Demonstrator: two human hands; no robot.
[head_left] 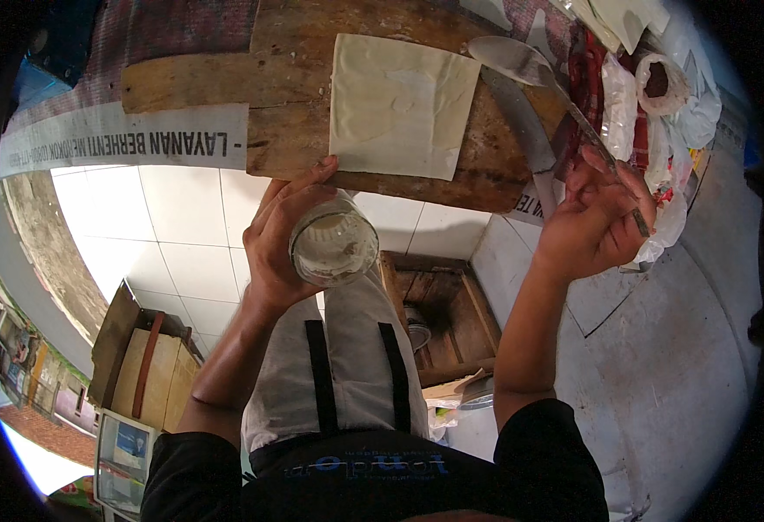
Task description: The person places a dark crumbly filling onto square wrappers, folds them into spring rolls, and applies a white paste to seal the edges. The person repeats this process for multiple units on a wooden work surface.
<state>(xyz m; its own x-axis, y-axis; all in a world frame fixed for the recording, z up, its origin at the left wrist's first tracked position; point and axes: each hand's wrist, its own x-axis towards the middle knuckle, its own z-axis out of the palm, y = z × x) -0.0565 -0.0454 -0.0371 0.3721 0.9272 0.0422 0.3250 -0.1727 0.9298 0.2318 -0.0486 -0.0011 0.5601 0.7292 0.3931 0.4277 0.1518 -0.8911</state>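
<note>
My left hand point(274, 245) is wrapped around a clear glass point(336, 254) with a whitish substance inside. It is held just off the near edge of a worn wooden board point(290, 130). On the board lies a thin, pale square sheet of dough point(398, 107), its surface slightly rippled. My right hand point(594, 218) grips the handle of a metal spoon point(509, 60), whose bowl hangs by the sheet's far right corner. Beneath the spoon a broad-bladed knife point(519, 117) rests at the board's right side, its handle partly behind my right hand.
A printed banner point(62, 140) lies under the board. Plastic bags point(616, 104) and a roll point(663, 85) crowd the right. An open wooden compartment point(450, 293) is below, beside my legs. A blue box point(49, 65) stands far left, and a wooden box point(150, 365) lower left.
</note>
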